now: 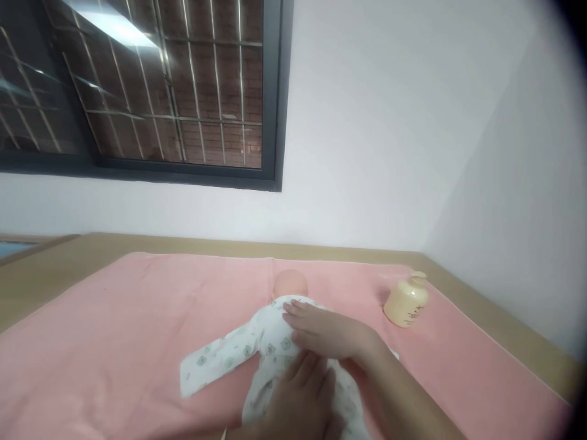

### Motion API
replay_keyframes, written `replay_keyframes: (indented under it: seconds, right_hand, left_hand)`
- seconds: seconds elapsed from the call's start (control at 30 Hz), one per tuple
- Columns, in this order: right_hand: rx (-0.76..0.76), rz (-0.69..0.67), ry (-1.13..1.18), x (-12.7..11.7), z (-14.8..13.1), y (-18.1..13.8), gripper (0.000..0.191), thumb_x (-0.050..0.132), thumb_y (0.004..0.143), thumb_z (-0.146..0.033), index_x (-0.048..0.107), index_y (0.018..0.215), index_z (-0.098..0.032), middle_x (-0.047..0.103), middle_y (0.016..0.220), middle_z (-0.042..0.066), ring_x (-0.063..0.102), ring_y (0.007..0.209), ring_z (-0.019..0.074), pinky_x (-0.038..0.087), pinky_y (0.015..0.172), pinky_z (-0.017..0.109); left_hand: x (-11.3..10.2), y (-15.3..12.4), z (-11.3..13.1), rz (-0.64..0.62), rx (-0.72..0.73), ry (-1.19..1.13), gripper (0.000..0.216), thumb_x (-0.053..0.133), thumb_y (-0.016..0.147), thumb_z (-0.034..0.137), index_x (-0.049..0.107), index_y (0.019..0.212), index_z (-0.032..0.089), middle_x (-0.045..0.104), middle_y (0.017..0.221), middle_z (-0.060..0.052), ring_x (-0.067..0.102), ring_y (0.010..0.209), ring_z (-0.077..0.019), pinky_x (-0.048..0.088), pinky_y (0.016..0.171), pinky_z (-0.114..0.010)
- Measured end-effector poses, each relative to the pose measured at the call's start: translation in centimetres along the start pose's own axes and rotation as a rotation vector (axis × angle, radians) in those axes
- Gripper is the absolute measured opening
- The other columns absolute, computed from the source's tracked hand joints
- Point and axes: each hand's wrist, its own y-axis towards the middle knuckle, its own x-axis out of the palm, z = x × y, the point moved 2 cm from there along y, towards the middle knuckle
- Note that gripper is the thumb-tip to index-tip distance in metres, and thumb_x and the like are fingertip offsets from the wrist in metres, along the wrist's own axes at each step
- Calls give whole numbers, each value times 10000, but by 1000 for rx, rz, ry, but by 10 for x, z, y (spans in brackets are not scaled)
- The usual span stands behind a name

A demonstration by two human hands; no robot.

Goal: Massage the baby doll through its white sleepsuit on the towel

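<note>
A baby doll [268, 324] lies stretched out on a pink mat [114, 342], its round bald head [290, 283] pointing away from me and no face showing. It wears white clothes with a small green print, and one long sleeve [215, 360] spreads out to the left. Across the upper torso rests my right hand [325, 330], flat with fingers extended to the left. Just below it, my left hand [302, 394] lies on the lower torso, fingers stretched forward and slightly blurred. Neither hand holds anything. My right forearm covers most of the doll's other sleeve.
A cream pump bottle [406, 300] stands on the mat at the right. The mat covers a tan tabletop [220, 247] that meets a white wall [367, 134] at the back. A dark-framed window [275, 98] with metal bars is at upper left.
</note>
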Motion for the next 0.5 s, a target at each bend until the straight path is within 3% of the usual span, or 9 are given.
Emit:
replay_keyframes:
  seconds: [0.17, 0.27, 0.37, 0.5]
  right_hand:
    - [-178, -87, 17, 10, -20, 11, 277, 430, 957, -259, 618, 1160, -269, 549, 1333, 17, 342, 1344, 221, 211, 1128, 452]
    - [-97, -38, 36, 19, -17, 28, 309, 413, 972, -364, 613, 1185, -264, 502, 1388, 19, 271, 1386, 227, 110, 1153, 481]
    - [27, -17, 92, 22, 1, 30, 355, 388, 978, -389, 563, 1272, -292, 414, 1460, -3, 225, 1408, 214, 110, 1160, 449]
    - [112, -132, 146, 18, 24, 13, 483, 355, 977, -313, 337, 1456, -259, 167, 1560, 48, 100, 1438, 243, 163, 1148, 450]
  left_hand:
    - [15, -2, 1, 41, -39, -32, 533, 498, 839, 480, 549, 1241, 133, 629, 1160, -128, 568, 1047, -317, 469, 916, -475]
    - [5, 0, 2, -37, -66, -77, 525, 498, 846, 460, 530, 1255, 133, 624, 1165, -119, 566, 1047, -298, 458, 939, -467]
    - [-8, 2, 3, -72, -35, -68, 460, 475, 883, 434, 557, 1220, 131, 615, 1203, -113, 538, 1126, -294, 410, 1009, -462]
    - [-17, 2, 2, -89, 41, 3, 458, 435, 918, 417, 548, 1243, 115, 589, 1272, -111, 533, 1170, -280, 414, 1021, -414]
